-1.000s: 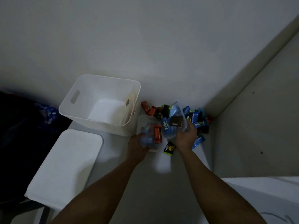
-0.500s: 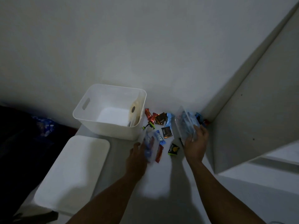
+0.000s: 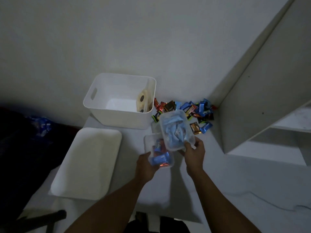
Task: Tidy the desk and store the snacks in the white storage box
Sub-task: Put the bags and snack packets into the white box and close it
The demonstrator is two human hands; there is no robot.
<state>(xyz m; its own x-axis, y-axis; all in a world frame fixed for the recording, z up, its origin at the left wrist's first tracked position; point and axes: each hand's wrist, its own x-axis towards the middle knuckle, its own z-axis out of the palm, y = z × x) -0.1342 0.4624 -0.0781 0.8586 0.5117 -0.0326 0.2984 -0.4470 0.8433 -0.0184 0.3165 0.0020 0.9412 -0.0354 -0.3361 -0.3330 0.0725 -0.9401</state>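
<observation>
The white storage box [image 3: 101, 113] stands open at the back of the desk, with a pale object leaning inside its right wall. My left hand [image 3: 145, 167] holds a small clear container [image 3: 158, 152] of blue and red snack packets. My right hand [image 3: 194, 154] grips a second clear container [image 3: 175, 130] filled with blue packets, raised and overlapping the first one. A heap of loose wrapped snacks [image 3: 190, 110] lies against the wall to the right of the box.
The box's white lid [image 3: 89, 162] lies flat at the desk's left front. A white shelf unit [image 3: 269, 115] rises on the right. A third clear piece [image 3: 155, 127] peeks out behind the containers. Dark floor and a chair part lie left.
Both hands have pulled back toward me and lifted. Each now holds a clear container of snacks above the desk, the right one brought in from the snack heap toward the left one.
</observation>
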